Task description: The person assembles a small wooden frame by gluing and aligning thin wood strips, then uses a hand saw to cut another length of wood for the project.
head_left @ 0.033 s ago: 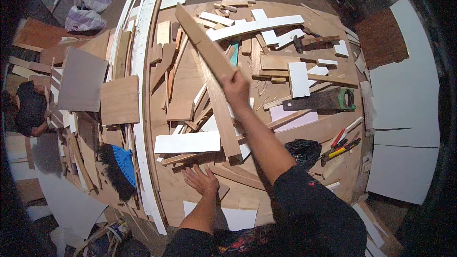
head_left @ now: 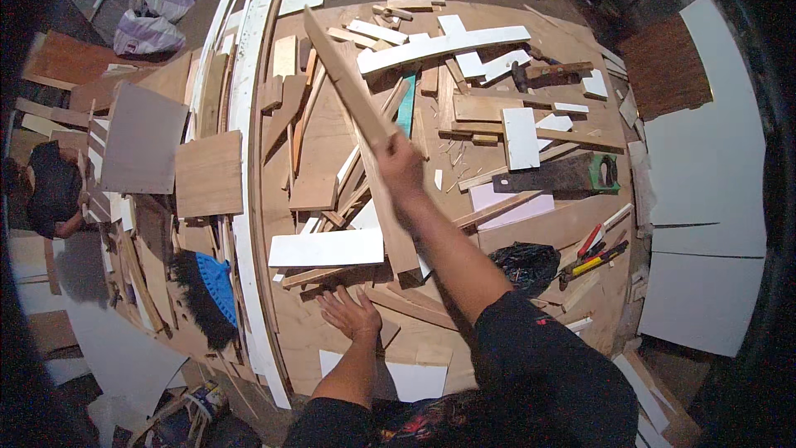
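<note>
My right hand (head_left: pixel 398 164) grips the lower end of a narrow wooden board (head_left: pixel 344 66), which slants up and left across the middle of the worktop. A longer pale plank (head_left: pixel 398 249) lies beneath it, running down toward me. My left hand (head_left: pixel 348 314) rests with fingers spread among wood offcuts at the near middle, just below a white rectangular board (head_left: pixel 326 247). A teal strip (head_left: pixel 406 104) and more cut pieces lie around the held board.
A handsaw (head_left: pixel 555 174), pliers and hand tools (head_left: pixel 590 257), and a black bag (head_left: pixel 524 268) lie right. Long white strips (head_left: pixel 251 182) and a blue-backed brush (head_left: pixel 211 282) are left. A person (head_left: pixel 54 187) is at far left; white sheets (head_left: pixel 696 182) stand far right.
My right hand has shifted slightly left with the board, exposing more of the teal strip. My left hand has stayed in place.
</note>
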A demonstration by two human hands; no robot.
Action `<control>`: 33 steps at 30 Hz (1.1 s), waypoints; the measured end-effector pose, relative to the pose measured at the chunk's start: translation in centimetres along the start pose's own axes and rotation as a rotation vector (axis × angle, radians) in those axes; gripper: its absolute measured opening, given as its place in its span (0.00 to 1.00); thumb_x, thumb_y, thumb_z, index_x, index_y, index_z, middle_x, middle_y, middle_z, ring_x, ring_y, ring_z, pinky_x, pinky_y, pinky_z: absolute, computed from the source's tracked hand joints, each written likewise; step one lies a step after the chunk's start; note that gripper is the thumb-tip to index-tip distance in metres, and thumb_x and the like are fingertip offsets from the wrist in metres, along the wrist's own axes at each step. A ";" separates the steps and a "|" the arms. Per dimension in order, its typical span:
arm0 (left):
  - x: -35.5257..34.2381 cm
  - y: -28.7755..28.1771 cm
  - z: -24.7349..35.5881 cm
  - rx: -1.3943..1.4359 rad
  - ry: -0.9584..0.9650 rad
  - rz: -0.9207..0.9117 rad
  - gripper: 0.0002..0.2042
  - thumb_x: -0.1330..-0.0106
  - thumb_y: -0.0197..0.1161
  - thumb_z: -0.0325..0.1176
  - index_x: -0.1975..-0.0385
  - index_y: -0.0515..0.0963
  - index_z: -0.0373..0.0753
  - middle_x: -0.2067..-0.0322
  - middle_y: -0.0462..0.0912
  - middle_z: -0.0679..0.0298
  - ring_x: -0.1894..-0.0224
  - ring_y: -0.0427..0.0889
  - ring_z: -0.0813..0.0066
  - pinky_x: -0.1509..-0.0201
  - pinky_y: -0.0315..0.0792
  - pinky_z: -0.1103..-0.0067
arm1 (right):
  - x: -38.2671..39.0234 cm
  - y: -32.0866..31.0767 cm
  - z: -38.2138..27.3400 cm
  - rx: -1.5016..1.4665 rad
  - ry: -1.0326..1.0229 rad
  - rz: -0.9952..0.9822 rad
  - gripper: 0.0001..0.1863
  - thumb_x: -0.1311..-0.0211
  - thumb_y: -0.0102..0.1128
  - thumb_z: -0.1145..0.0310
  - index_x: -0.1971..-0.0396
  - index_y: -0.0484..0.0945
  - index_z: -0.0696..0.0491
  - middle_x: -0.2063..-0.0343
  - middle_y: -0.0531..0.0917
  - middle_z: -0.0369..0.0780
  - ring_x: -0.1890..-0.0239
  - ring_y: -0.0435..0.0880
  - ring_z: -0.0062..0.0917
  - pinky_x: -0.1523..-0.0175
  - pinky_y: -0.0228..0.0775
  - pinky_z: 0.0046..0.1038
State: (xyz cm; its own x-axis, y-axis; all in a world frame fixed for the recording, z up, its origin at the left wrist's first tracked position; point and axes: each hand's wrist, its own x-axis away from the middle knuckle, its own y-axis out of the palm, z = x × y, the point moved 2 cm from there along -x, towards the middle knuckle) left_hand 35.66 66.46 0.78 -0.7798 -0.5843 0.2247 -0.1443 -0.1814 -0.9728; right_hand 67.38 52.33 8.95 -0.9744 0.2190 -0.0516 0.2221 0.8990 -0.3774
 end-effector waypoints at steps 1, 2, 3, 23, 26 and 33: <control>0.1 0.0 0.0 -0.003 0.001 -0.004 0.29 0.25 0.45 0.50 0.34 0.64 0.35 0.28 0.52 0.41 0.22 0.36 0.46 0.24 0.34 0.50 | 1.8 1.1 -1.0 0.035 -0.090 -0.037 0.10 0.38 0.59 0.69 0.59 0.79 0.56 0.72 0.83 0.53 0.67 0.84 0.50 0.61 0.76 0.46; 0.1 -0.2 0.3 0.009 0.005 -0.015 0.29 0.26 0.45 0.50 0.34 0.64 0.35 0.28 0.51 0.41 0.23 0.37 0.45 0.24 0.35 0.49 | 3.1 1.4 -1.7 0.043 -0.313 -0.033 0.13 0.39 0.57 0.71 0.55 0.79 0.56 0.69 0.83 0.53 0.65 0.84 0.49 0.59 0.78 0.46; 0.1 -0.4 0.5 0.020 0.008 -0.026 0.29 0.26 0.45 0.50 0.34 0.64 0.35 0.28 0.51 0.41 0.23 0.37 0.45 0.25 0.35 0.49 | 4.3 1.4 -1.9 0.141 -0.415 -0.089 0.16 0.41 0.57 0.73 0.53 0.78 0.57 0.64 0.83 0.53 0.61 0.84 0.48 0.56 0.78 0.44; -0.1 -1.5 1.1 0.063 0.013 -0.029 0.28 0.27 0.49 0.48 0.36 0.64 0.33 0.30 0.53 0.39 0.23 0.39 0.42 0.25 0.34 0.46 | -7.2 0.0 0.5 0.456 0.052 -0.301 0.28 0.41 0.67 0.51 0.45 0.80 0.53 0.52 0.83 0.50 0.49 0.82 0.43 0.45 0.74 0.44; 0.0 -2.4 1.9 0.054 0.010 -0.097 0.29 0.28 0.49 0.49 0.36 0.64 0.32 0.29 0.52 0.38 0.23 0.36 0.41 0.24 0.32 0.47 | -14.6 1.7 0.8 0.859 -0.252 -0.158 0.36 0.44 0.68 0.63 0.34 0.67 0.52 0.35 0.67 0.46 0.31 0.62 0.42 0.32 0.61 0.49; 0.0 -1.5 0.7 0.039 -0.013 -0.128 0.31 0.29 0.50 0.51 0.34 0.63 0.33 0.29 0.52 0.38 0.23 0.34 0.42 0.24 0.31 0.47 | -22.2 1.6 2.9 1.165 -0.428 -0.383 0.19 0.37 0.56 0.69 0.46 0.79 0.46 0.41 0.76 0.44 0.35 0.71 0.40 0.37 0.67 0.48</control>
State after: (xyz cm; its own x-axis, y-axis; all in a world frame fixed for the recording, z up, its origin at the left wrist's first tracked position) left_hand 36.27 66.18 2.28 -0.7485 -0.5645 0.3479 -0.2180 -0.2859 -0.9331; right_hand 89.23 47.80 6.78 -0.9507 -0.3086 0.0299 -0.0227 -0.0269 -0.9994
